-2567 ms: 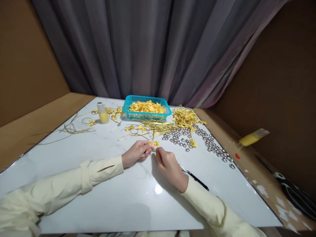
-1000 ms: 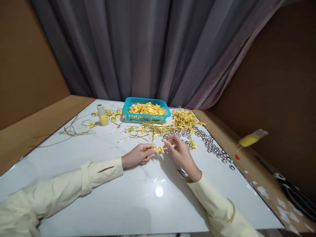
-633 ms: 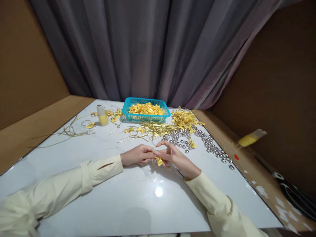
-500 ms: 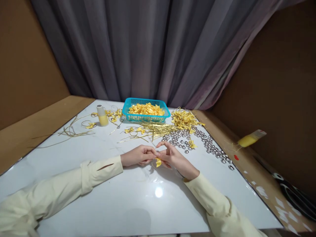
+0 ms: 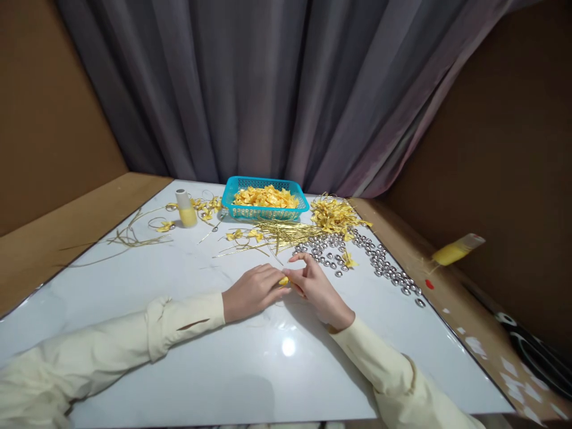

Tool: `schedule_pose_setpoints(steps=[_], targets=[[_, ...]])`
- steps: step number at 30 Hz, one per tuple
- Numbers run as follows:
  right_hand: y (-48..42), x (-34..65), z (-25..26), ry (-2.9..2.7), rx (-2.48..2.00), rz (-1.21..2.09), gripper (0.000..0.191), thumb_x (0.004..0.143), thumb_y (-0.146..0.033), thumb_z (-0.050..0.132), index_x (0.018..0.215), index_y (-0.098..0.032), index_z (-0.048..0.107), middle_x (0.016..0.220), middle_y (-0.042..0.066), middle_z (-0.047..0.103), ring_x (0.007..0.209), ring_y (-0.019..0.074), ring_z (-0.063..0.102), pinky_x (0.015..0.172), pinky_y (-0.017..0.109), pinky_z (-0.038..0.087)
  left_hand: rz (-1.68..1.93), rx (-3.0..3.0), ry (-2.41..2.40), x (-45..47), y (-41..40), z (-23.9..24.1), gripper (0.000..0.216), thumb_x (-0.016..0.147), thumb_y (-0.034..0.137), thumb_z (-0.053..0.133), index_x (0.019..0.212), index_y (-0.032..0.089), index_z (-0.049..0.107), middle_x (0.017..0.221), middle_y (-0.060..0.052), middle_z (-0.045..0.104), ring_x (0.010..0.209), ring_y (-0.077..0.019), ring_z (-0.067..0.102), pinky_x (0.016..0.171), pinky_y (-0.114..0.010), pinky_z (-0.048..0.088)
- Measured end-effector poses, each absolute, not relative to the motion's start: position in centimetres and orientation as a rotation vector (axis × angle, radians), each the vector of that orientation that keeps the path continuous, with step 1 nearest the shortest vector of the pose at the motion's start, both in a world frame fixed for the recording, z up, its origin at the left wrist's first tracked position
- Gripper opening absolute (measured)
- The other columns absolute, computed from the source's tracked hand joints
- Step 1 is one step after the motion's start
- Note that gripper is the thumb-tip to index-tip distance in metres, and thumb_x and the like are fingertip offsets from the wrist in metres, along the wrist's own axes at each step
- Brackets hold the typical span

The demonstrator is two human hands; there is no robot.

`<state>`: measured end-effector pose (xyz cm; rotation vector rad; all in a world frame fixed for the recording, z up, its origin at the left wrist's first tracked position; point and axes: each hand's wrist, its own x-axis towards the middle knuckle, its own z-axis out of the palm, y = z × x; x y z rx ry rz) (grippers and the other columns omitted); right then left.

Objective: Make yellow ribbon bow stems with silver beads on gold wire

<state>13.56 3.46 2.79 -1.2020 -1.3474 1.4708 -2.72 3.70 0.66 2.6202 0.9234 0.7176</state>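
My left hand (image 5: 255,292) lies low over the table, back up, its fingers closed on a small yellow ribbon bow (image 5: 284,280). From the other side my right hand (image 5: 318,291) meets it, thumb and lower fingers pinched at the bow while the index finger arches above. Most of the bow is hidden by the fingers, and I cannot make out any cord between them. Just beyond the hands lie gold cords (image 5: 290,233) in a loose bundle and many silver beads (image 5: 328,244).
A turquoise basket (image 5: 227,199) of yellow bows stands at the back. Right of it is a heap of finished-looking yellow bows (image 5: 333,214). A yellow glue bottle (image 5: 186,210) stands at left; another bottle (image 5: 456,250) lies at right, near black scissors (image 5: 531,351).
My left hand has turned back-up and now covers more of the bow, which hung lower between the hands before. The right hand has shifted only slightly.
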Motion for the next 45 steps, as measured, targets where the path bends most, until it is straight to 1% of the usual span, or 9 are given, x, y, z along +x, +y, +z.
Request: schedule_pose_setpoints(steps=[4, 9, 14, 17, 23, 29, 34, 39, 45], targets=[[3.2, 13.5, 3.1, -1.369, -1.190, 1.486, 0.032, 0.073, -0.033, 0.058, 0.092, -0.023, 0.035, 0.036, -0.016, 0.035, 0.033, 0.0046, 0.021, 0.035, 0.014, 0.018, 0.724, 2.696, 0.808, -2.8, 3.6, 0.8, 0.031, 0.096, 0.024, 0.028, 0.088, 0.013, 0.056, 0.081, -0.009, 0.062, 0.077, -0.0183, 0.053, 0.073, -0.031, 0.041], [3.0, 13.3, 3.4, -1.396, -1.185, 1.507, 0.031, 0.073, -0.033, 0.057, 0.091, -0.023, 0.034, 0.037, -0.017, 0.035, 0.032, 0.0045, 0.023, 0.034, 0.014, 0.018, 0.778, 2.609, 0.867, -2.9, 3.5, 1.0, 0.027, 0.092, 0.032, 0.041, 0.086, 0.013, 0.059, 0.076, -0.007, 0.061, 0.075, -0.0180, 0.054, 0.071, -0.031, 0.039], [3.2, 13.5, 3.4, -1.429, -1.191, 1.531, 0.032, 0.073, -0.036, 0.055, 0.092, -0.024, 0.032, 0.036, -0.017, 0.039, 0.029, 0.0045, 0.023, 0.030, 0.012, 0.017, 0.799, 2.589, 0.826, -2.9, 3.8, 0.6, 0.035, 0.097, 0.026, 0.028, 0.084, 0.014, 0.058, 0.075, -0.005, 0.060, 0.072, -0.0157, 0.052, 0.072, -0.029, 0.038], [3.4, 13.8, 3.4, -1.446, -1.188, 1.535, 0.035, 0.073, -0.037, 0.055, 0.093, -0.025, 0.030, 0.036, -0.017, 0.042, 0.025, 0.0053, 0.024, 0.027, 0.013, 0.018, 0.837, 2.572, 0.819, -2.9, 3.7, 0.6, 0.036, 0.097, 0.025, 0.027, 0.082, 0.014, 0.058, 0.072, -0.004, 0.059, 0.071, -0.0152, 0.051, 0.072, -0.030, 0.037], [3.6, 14.3, 3.5, -1.457, -1.178, 1.522, 0.036, 0.072, -0.037, 0.056, 0.092, -0.026, 0.028, 0.036, -0.017, 0.043, 0.023, 0.0062, 0.025, 0.024, 0.014, 0.023, 0.848, 2.493, 0.812, -3.0, 3.8, 0.9, 0.037, 0.095, 0.025, 0.030, 0.072, 0.015, 0.056, 0.064, -0.002, 0.056, 0.066, -0.0137, 0.050, 0.071, -0.029, 0.036], [4.2, 15.3, 3.8, -1.466, -1.150, 1.467, 0.036, 0.073, -0.037, 0.056, 0.091, -0.026, 0.027, 0.036, -0.017, 0.043, 0.022, 0.0067, 0.027, 0.023, 0.014, 0.022, 0.870, 2.307, 0.833, -3.0, 4.0, 1.3, 0.033, 0.093, 0.023, 0.037, 0.071, 0.015, 0.062, 0.069, -0.002, 0.064, 0.069, -0.0124, 0.055, 0.075, -0.026, 0.037], [4.3, 15.4, 3.8, -1.458, -1.154, 1.480, 0.038, 0.071, -0.038, 0.057, 0.091, -0.026, 0.027, 0.036, -0.018, 0.042, 0.022, 0.0058, 0.026, 0.023, 0.013, 0.023, 0.811, 2.215, 0.884, -2.9, 4.1, 1.6, 0.036, 0.092, 0.025, 0.038, 0.069, 0.015, 0.064, 0.069, -0.002, 0.066, 0.067, -0.0122, 0.056, 0.073, -0.025, 0.039], [3.9, 14.6, 3.8, -1.472, -1.172, 1.518, 0.037, 0.071, -0.036, 0.056, 0.091, -0.026, 0.027, 0.036, -0.018, 0.042, 0.022, 0.0065, 0.028, 0.023, 0.013, 0.024, 0.777, 2.268, 1.104, -2.5, 4.3, 1.3, 0.025, 0.085, 0.031, 0.051, 0.071, 0.015, 0.065, 0.066, -0.001, 0.063, 0.064, -0.0134, 0.053, 0.073, -0.029, 0.037], [4.2, 14.7, 3.8, -1.508, -1.181, 1.386, 0.034, 0.077, -0.047, 0.053, 0.088, -0.026, 0.029, 0.042, -0.016, 0.041, 0.028, 0.0068, 0.029, 0.029, 0.016, 0.026, 0.779, 2.196, 0.984, -2.8, 4.3, 1.3, 0.027, 0.087, 0.030, 0.049, 0.071, 0.015, 0.066, 0.070, -0.002, 0.065, 0.069, -0.0141, 0.055, 0.071, -0.026, 0.040]])
